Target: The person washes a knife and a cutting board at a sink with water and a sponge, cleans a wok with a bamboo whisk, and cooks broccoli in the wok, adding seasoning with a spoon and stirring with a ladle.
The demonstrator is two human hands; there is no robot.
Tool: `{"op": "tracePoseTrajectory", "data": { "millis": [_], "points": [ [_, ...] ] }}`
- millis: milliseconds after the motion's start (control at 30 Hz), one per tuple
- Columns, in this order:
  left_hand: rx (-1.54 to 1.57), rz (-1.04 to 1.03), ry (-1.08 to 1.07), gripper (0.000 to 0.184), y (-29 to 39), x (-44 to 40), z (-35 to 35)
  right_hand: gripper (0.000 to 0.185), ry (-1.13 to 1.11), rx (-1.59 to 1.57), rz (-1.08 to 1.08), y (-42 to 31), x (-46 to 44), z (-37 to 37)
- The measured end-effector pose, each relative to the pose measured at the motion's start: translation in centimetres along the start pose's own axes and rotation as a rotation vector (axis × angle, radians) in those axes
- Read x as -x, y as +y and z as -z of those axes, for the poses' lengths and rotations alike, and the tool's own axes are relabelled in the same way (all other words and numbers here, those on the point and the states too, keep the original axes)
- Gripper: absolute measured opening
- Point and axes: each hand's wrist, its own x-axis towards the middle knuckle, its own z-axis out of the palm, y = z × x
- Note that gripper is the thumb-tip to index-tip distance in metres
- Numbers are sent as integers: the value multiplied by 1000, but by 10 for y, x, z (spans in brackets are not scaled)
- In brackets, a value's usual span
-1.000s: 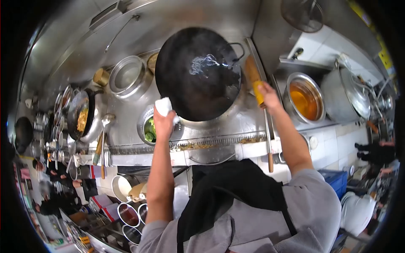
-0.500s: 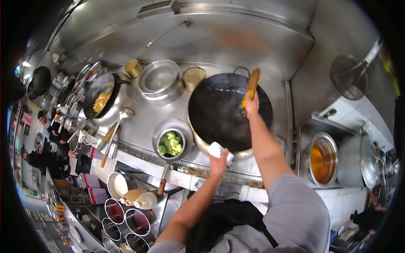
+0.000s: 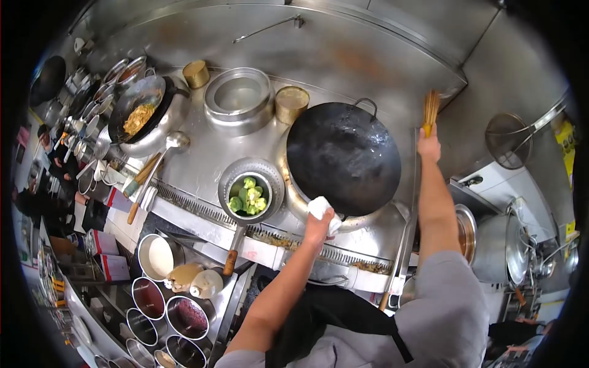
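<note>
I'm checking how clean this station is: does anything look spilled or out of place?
Yes: brownish scraps lie along the slotted channel in front of the wok, probably spilled food, outside any pan. An orange-brown patch also stands out on the steel back wall, perhaps a stain or reflection.

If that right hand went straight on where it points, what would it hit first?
The right hand would probably push its brush into the steel wall first; depth is unclear.
</note>
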Motion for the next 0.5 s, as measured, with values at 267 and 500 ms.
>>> {"op": "tracePoseTrajectory", "data": {
  "millis": [267, 500],
  "points": [
    [-18, -104, 32, 24, -2, -5, 7, 61, -688, -325, 654, -83, 197, -106],
    [-29, -10, 34, 52, -5, 7, 4, 59, -159, 233, 85, 11, -1, -4]
  ]
}}
